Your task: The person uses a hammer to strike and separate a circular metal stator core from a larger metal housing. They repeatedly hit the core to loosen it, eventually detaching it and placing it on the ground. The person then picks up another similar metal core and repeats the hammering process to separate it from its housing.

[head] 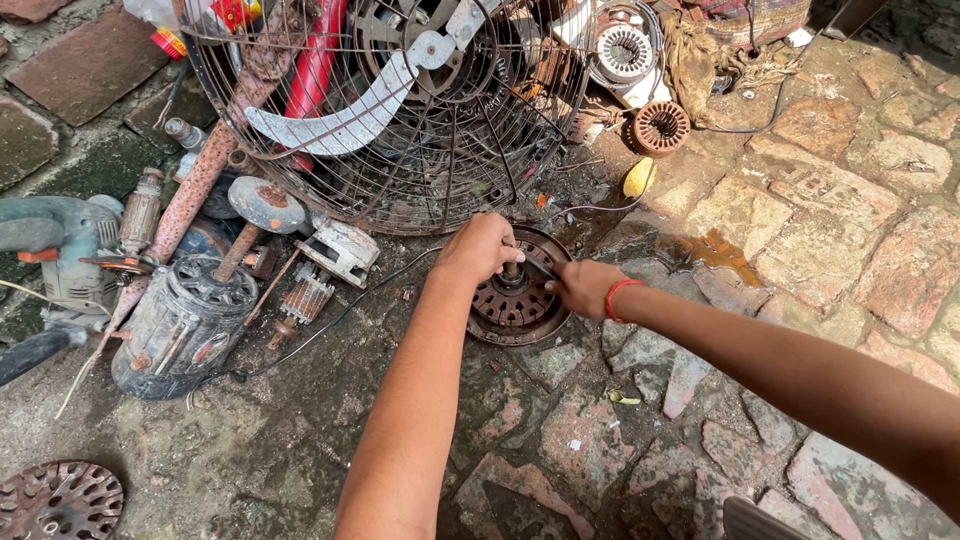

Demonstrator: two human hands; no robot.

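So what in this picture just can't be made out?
- Head view: what the left hand grips on the round motor housing; its fingers cover it.
- The dark tool tip by the right hand is too small and partly covered to identify.
- The perforated disc and a dark object are cut off by the bottom edge.
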